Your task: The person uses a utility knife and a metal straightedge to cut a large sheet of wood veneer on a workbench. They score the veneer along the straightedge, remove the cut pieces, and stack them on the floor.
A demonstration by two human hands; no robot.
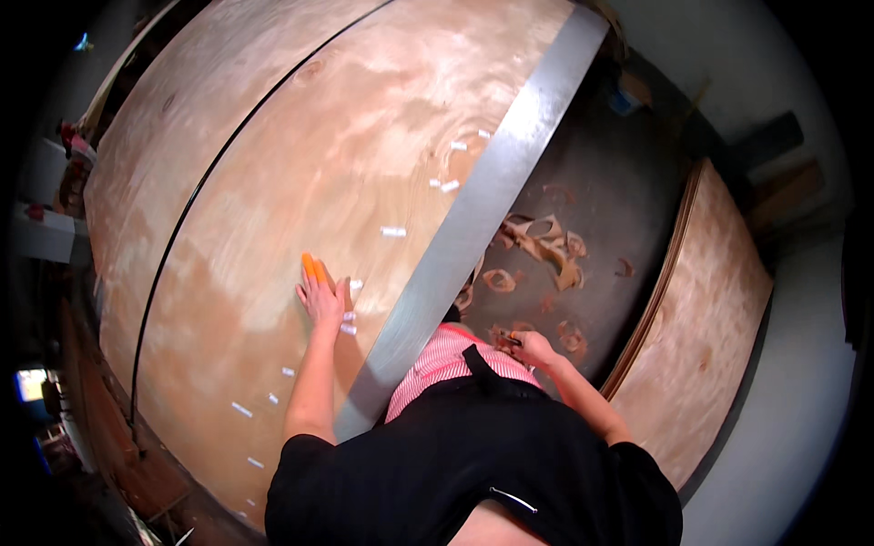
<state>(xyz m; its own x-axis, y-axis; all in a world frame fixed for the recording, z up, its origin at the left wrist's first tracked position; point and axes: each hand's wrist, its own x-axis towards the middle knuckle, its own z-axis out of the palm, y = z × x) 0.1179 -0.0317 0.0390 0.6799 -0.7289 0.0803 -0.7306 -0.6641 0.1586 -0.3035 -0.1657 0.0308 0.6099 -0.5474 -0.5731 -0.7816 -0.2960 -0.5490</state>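
My left hand [322, 298] lies flat on a large wood veneer sheet [364, 164], fingers stretched out, with orange covers on some fingertips. Small white tape pieces [393, 232] are scattered over the sheet, a few of them right beside this hand. Low at my right side, near the pink-and-white striped cloth [446, 359] at my waist, my right hand [533, 348] is closed around a small dark tool [513, 340]. What kind of tool it is I cannot make out.
A wide metal strip [492, 182] edges the work surface. Torn veneer scraps [546, 250] litter the dark floor [610, 209] beyond it. To the right stands a stack of wood sheets [710, 309]. A thin black cord [196, 187] stretches across the veneer on the left.
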